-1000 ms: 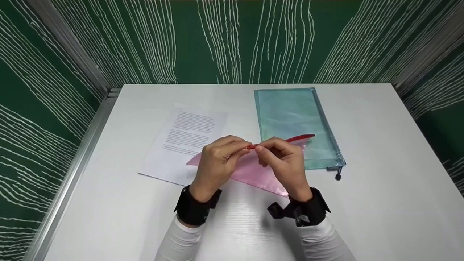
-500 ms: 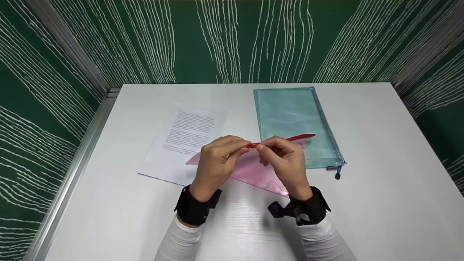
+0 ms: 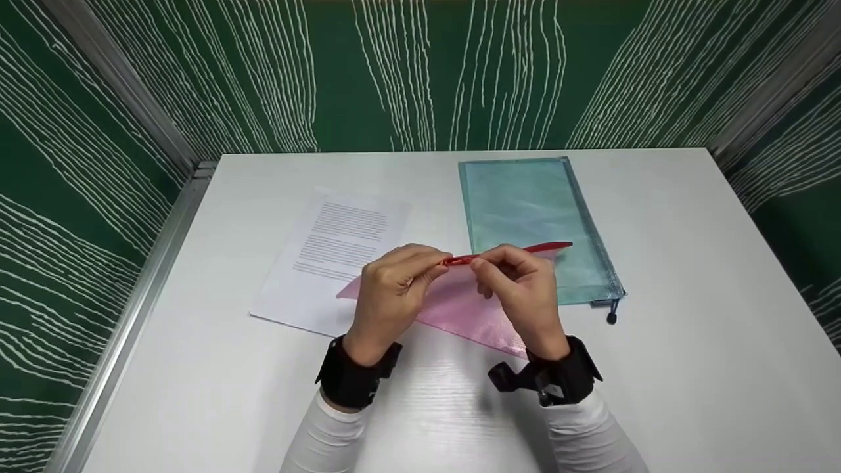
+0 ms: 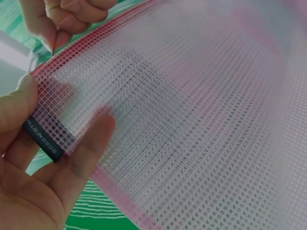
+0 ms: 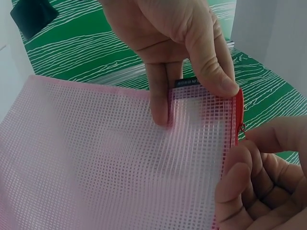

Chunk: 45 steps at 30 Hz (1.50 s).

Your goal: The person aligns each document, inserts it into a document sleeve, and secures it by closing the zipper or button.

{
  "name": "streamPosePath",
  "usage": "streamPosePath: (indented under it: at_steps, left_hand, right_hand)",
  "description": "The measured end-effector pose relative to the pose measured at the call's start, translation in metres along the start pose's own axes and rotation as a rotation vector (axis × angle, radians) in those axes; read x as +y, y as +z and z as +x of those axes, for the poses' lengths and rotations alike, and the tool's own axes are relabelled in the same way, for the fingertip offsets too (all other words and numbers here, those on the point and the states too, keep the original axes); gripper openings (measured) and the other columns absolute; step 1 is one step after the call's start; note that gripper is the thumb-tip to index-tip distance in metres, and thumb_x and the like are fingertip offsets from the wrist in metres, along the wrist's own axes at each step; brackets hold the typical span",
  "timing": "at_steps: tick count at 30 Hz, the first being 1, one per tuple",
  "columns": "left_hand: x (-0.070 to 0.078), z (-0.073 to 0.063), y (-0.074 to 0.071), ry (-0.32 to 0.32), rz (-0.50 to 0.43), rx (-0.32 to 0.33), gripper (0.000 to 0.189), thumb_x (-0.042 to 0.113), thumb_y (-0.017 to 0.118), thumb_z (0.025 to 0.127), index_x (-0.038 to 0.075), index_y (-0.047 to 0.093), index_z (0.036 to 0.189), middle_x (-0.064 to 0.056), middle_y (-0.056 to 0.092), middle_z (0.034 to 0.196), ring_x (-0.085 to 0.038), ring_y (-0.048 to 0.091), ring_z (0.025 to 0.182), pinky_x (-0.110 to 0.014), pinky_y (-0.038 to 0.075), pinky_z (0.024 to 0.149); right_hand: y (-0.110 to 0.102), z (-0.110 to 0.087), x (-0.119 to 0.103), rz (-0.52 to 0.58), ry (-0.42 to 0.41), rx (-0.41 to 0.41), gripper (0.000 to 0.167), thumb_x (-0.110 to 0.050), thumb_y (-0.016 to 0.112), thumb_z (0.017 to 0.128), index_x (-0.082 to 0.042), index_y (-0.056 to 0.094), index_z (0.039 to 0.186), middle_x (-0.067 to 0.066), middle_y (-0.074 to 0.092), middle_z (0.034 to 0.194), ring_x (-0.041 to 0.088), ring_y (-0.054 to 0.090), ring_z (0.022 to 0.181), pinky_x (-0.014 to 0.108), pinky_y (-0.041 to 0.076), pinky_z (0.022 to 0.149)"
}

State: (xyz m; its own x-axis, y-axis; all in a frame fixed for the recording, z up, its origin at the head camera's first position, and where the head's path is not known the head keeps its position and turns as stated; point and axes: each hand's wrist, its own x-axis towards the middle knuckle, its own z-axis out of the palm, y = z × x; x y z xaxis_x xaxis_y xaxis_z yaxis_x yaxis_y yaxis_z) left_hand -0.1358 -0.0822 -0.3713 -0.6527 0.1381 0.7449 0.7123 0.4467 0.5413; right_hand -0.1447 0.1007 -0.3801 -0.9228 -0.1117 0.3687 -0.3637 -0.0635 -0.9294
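A pink mesh zipper pouch [image 3: 460, 305] with a red zipper [image 3: 550, 247] is held up over the white table. My left hand [image 3: 394, 295] pinches its corner at the zipper's end, beside a small black label [image 4: 44, 140] with pale lettering. Along the zipper edge, a short way to the right, my right hand [image 3: 521, 289] pinches the zipper pull [image 5: 242, 127] between thumb and index finger. Through the mesh in the left wrist view, one left fingertip [image 4: 104, 122] shows along the pouch's side. The pouch's lower part hangs down between and behind the hands.
Printed sheets of paper [image 3: 348, 240] lie on the table [image 3: 683, 263] at the left, partly under the pink pouch. A teal zipper pouch [image 3: 522, 203] with a dark pull lies flat behind and to the right. Green walls with white lines surround the table.
My right hand has shifted slightly right along the zipper, away from my left hand, so more of the red zipper shows between them. My left hand has stayed nearly in place.
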Motion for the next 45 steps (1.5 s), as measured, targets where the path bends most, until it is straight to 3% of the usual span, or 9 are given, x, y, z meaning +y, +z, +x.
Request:
streamPosePath:
  at_steps: [15, 21, 45]
  left_hand:
    - [-0.002, 0.000, -0.004, -0.014, -0.017, 0.013, 0.015, 0.011, 0.070, 0.079, 0.009, 0.073, 0.093, 0.002, 0.070, 0.086, -0.003, 0.061, 0.080, -0.015, 0.047, 0.069]
    - [-0.001, 0.001, -0.006, -0.026, -0.028, 0.003, 0.016, 0.019, 0.066, 0.083, 0.009, 0.073, 0.094, 0.002, 0.070, 0.087, -0.003, 0.062, 0.081, -0.016, 0.048, 0.070]
    - [-0.003, 0.002, -0.011, -0.045, -0.064, 0.038, 0.014, 0.020, 0.066, 0.083, 0.011, 0.073, 0.092, 0.005, 0.069, 0.085, -0.003, 0.062, 0.078, -0.019, 0.048, 0.066]
  right_hand:
    - [-0.004, 0.003, 0.004, -0.021, 0.003, 0.025, 0.009, -0.004, 0.064, 0.084, 0.005, 0.065, 0.081, 0.016, 0.055, 0.060, 0.022, 0.051, 0.053, 0.030, 0.042, 0.049]
    - [-0.004, 0.004, 0.003, -0.019, 0.010, 0.028, 0.010, -0.006, 0.065, 0.083, 0.004, 0.066, 0.080, 0.015, 0.055, 0.059, 0.021, 0.050, 0.052, 0.031, 0.040, 0.048]
    - [-0.012, 0.004, 0.003, -0.084, 0.058, 0.007, 0.012, -0.011, 0.065, 0.084, 0.001, 0.066, 0.081, 0.014, 0.056, 0.063, 0.025, 0.051, 0.055, 0.032, 0.042, 0.051]
